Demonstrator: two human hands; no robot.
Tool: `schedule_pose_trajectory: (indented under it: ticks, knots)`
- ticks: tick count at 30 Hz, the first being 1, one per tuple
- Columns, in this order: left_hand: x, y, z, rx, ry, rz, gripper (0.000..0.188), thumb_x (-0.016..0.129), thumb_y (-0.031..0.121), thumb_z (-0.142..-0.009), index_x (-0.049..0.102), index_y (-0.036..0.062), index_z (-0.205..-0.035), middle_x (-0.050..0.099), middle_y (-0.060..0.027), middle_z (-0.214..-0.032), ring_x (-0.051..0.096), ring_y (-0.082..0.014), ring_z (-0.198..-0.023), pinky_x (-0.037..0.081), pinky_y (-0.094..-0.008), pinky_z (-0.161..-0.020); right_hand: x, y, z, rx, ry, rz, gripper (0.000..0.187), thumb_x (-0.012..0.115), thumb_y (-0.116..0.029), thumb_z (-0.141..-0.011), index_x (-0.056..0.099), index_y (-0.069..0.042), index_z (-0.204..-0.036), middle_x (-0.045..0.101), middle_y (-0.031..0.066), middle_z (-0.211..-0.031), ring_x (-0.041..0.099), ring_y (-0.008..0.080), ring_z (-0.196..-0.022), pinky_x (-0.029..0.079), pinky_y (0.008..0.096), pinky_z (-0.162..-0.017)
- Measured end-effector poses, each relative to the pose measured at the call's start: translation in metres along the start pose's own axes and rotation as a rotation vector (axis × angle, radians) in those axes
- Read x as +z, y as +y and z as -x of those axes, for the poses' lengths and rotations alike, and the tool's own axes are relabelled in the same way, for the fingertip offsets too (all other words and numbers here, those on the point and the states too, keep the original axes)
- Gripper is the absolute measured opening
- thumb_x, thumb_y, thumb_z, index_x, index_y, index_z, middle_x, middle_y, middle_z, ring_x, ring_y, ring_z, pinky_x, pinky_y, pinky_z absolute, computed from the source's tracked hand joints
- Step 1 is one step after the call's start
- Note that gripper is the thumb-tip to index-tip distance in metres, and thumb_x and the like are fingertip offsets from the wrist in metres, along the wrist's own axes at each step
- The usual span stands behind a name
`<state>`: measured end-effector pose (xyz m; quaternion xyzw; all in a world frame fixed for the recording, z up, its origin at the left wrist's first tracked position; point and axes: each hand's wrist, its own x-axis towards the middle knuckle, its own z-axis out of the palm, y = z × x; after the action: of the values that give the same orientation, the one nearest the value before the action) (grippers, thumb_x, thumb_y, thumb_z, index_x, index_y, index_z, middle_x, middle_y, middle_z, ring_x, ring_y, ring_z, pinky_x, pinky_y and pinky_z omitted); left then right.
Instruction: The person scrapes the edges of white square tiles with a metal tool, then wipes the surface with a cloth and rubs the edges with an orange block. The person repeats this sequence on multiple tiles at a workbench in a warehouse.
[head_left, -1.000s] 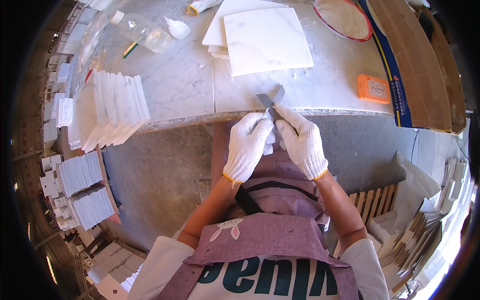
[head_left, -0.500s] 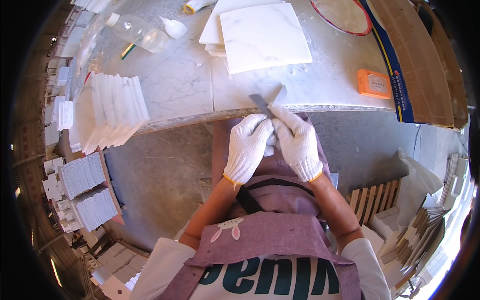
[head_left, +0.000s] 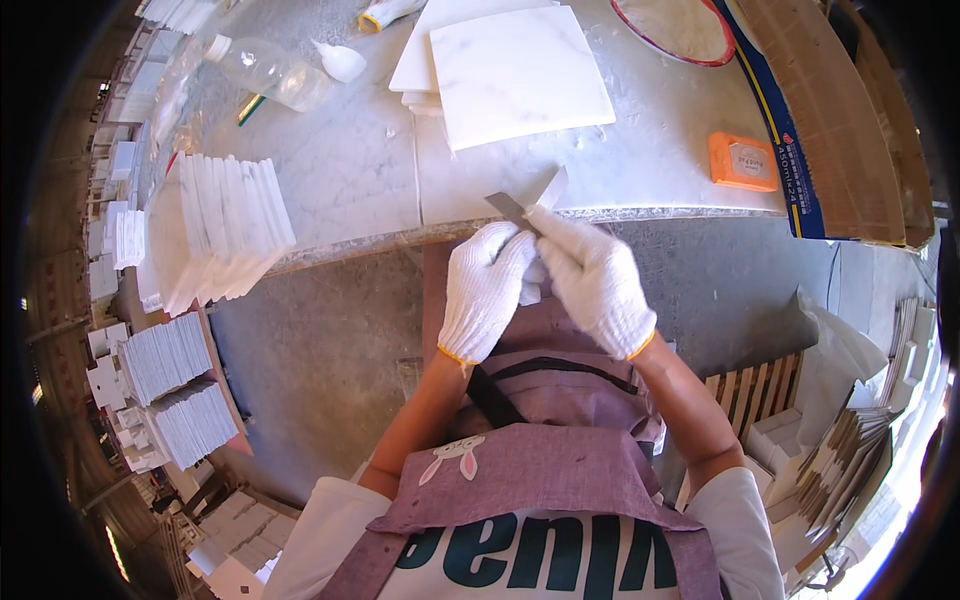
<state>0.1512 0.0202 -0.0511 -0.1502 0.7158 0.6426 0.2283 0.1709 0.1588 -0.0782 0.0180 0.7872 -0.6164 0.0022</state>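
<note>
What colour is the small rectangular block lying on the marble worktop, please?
Orange block, clearest in the head view.

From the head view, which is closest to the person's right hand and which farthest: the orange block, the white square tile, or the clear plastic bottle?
Measured from the right hand:
1. White square tile, straight ahead on the bench.
2. Orange block, off to the right; only slightly farther.
3. Clear plastic bottle, far left corner.

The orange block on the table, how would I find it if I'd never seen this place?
Start at the marble table. Go to its right end, just left of the long cardboard sheet. The small orange block lies flat there, alone, the only bright orange thing among white tiles.
</note>
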Motion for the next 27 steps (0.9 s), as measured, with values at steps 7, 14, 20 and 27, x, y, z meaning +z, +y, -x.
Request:
schedule_pose_trajectory:
  ticks: [7, 14, 20, 27]
  knots:
    - [0.002, -0.001, 0.001, 0.023, 0.009, 0.036, 0.021, 0.059, 0.015, -0.095, 0.063, -0.0033, -0.102, 0.062, -0.0065, -0.069, 0.056, -0.0104, -0.054, 0.046, -0.0238, -0.050, -0.011, -0.006, -0.008, -0.003, -0.009, 0.074, 0.032, 0.059, -0.007, -0.092, 0.064, -0.003, -0.124, 0.072, 0.0161, -0.097, 0.065, 0.0131, -0.080, 0.052, 0.0285, -0.072]
    - [0.000, -0.005, 0.000, 0.016, 0.018, 0.033, 0.021, 0.059, 0.016, -0.095, 0.063, -0.0037, -0.103, 0.061, -0.0066, -0.069, 0.056, -0.0107, -0.054, 0.046, -0.0237, -0.051, -0.018, 0.000, -0.017, 0.014, -0.058, 0.138, 0.032, 0.062, -0.009, -0.090, 0.065, -0.003, -0.121, 0.073, 0.0138, -0.098, 0.065, 0.0116, -0.082, 0.052, 0.0287, -0.073]
    - [-0.002, -0.008, 0.000, -0.010, 0.019, 0.064, 0.022, 0.059, 0.016, -0.095, 0.063, -0.0037, -0.104, 0.061, -0.0059, -0.071, 0.055, -0.0101, -0.054, 0.046, -0.0234, -0.051, -0.027, 0.002, -0.026, 0.088, 0.009, 0.090, 0.032, 0.057, -0.009, -0.092, 0.064, -0.002, -0.123, 0.073, 0.0169, -0.091, 0.062, 0.0108, -0.070, 0.052, 0.0263, -0.068]
    - [-0.005, -0.013, -0.006, -0.061, -0.017, 0.175, 0.022, 0.060, 0.015, -0.095, 0.062, -0.0035, -0.106, 0.059, -0.0058, -0.071, 0.053, -0.0105, -0.055, 0.045, -0.0241, -0.050, -0.009, 0.012, -0.005, -0.192, 0.004, 0.260, 0.031, 0.062, -0.007, -0.089, 0.066, -0.004, -0.120, 0.070, 0.0188, -0.105, 0.070, 0.0247, -0.092, 0.053, 0.0320, -0.083]
